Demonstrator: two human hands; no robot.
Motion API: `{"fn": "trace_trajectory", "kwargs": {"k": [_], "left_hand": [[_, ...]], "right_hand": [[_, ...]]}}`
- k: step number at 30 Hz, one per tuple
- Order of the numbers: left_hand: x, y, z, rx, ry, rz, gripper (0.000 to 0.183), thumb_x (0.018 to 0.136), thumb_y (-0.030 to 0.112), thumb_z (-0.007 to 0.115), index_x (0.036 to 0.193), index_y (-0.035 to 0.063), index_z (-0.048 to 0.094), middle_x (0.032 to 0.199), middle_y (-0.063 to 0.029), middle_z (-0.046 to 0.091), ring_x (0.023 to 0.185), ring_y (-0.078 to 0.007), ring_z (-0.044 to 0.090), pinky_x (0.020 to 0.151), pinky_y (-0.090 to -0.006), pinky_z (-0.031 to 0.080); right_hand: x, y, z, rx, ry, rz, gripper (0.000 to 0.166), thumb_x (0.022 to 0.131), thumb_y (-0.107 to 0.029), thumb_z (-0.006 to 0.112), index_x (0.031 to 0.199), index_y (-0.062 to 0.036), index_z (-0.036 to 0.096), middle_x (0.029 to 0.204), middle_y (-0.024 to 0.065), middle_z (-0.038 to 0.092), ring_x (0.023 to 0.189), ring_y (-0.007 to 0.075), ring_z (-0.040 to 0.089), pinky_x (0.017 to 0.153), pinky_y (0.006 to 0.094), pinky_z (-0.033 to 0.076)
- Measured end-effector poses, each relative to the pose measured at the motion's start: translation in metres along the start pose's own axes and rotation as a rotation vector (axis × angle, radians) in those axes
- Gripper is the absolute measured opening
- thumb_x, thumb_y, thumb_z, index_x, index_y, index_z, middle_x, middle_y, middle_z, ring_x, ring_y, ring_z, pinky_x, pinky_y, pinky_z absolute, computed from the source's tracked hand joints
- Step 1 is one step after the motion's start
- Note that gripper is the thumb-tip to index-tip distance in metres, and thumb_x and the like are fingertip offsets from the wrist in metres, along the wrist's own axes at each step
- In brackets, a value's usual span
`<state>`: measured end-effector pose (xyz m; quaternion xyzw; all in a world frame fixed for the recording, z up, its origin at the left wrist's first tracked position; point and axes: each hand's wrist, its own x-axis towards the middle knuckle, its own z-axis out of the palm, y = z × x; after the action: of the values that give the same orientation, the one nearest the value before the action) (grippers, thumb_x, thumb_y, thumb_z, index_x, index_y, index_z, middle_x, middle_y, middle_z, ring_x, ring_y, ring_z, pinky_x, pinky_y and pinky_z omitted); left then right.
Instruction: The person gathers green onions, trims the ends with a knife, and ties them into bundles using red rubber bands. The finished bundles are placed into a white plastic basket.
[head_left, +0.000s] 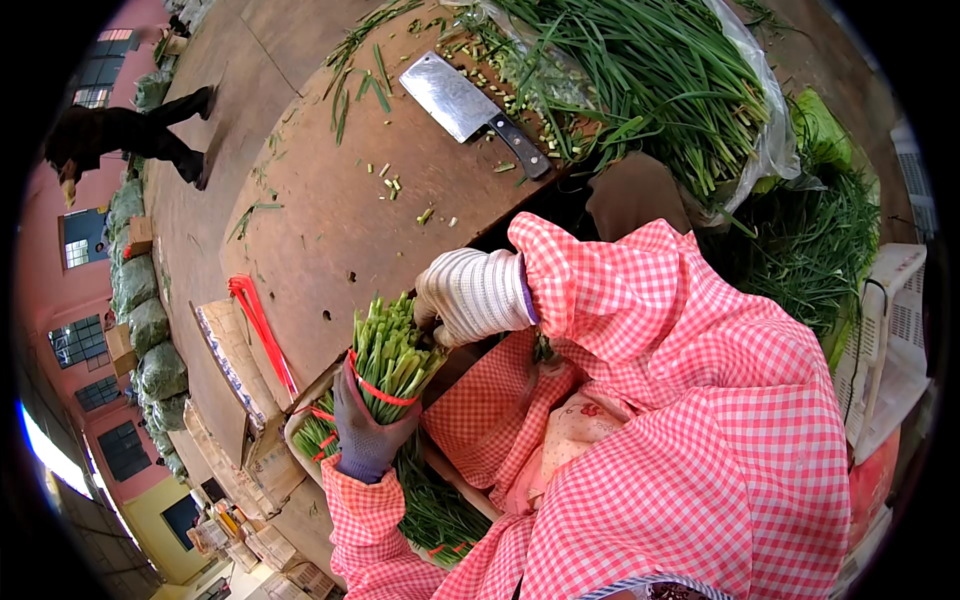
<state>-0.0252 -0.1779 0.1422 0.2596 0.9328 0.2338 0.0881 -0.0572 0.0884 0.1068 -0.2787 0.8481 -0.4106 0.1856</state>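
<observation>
My left hand (371, 431), in a grey-purple glove, holds a bundle of garlic chives (390, 360) with the cut stem ends upward. Red tape circles the bundle. At its cut ends are the bent fingers of my right hand (476, 294), in a white striped glove; whether they pinch any stems cannot be made out. Below the left hand, more tied chives (442, 502) lie in a tub, partly hidden by my sleeve. On the brown board (322, 225) rests a cleaver (461, 105) with a black handle, amid chopped stem bits.
A large heap of loose chives (652, 82) on plastic sheeting covers the board's far right. Red tape strips (262, 330) hang over its left edge, near cardboard (232, 375). White crates (877, 352) stand at right. A person (135, 135) walks beyond the board, near stuffed sacks (150, 322).
</observation>
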Motion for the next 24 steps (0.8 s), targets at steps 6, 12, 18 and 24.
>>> {"fn": "trace_trajectory", "kwargs": {"k": [6,12,18,24], "left_hand": [[0.004,0.002,0.0,-0.044,-0.007,-0.004,0.091,0.058,0.019,0.084,0.133,-0.0025,0.038,0.119,-0.022,0.053,0.107,-0.0391,0.055,0.09,-0.0443,0.046],[0.006,0.001,0.0,0.065,-0.014,0.019,0.092,0.058,0.02,0.084,0.134,-0.0025,0.038,0.119,-0.022,0.053,0.107,-0.0393,0.055,0.09,-0.0446,0.046],[0.004,-0.001,0.001,0.092,-0.013,0.007,0.093,0.057,0.019,0.083,0.135,-0.0028,0.037,0.12,-0.0229,0.052,0.108,-0.0399,0.053,0.091,-0.0456,0.045],[0.003,0.0,0.003,0.031,0.015,-0.014,0.092,0.057,0.019,0.083,0.134,-0.0029,0.037,0.119,-0.0228,0.053,0.107,-0.04,0.054,0.091,-0.0451,0.045]], "right_hand": [[0.003,0.001,-0.006,0.204,-0.018,0.016,0.024,0.072,-0.022,0.064,0.091,-0.0081,0.071,0.071,0.0138,0.065,0.068,0.0283,0.064,0.063,0.0379,0.05],[0.007,0.001,-0.016,0.143,-0.138,0.041,0.024,0.071,-0.023,0.063,0.087,-0.0069,0.07,0.066,0.0143,0.062,0.063,0.0285,0.062,0.061,0.0393,0.049],[0.009,-0.003,-0.011,0.048,-0.083,0.008,0.021,0.068,-0.019,0.063,0.081,-0.0031,0.066,0.066,0.0185,0.06,0.066,0.0363,0.061,0.062,0.0441,0.048],[0.008,0.001,0.014,0.08,0.214,-0.052,0.021,0.067,-0.015,0.06,0.083,-0.0054,0.068,0.069,0.0189,0.062,0.07,0.0382,0.064,0.062,0.0447,0.051]]}}
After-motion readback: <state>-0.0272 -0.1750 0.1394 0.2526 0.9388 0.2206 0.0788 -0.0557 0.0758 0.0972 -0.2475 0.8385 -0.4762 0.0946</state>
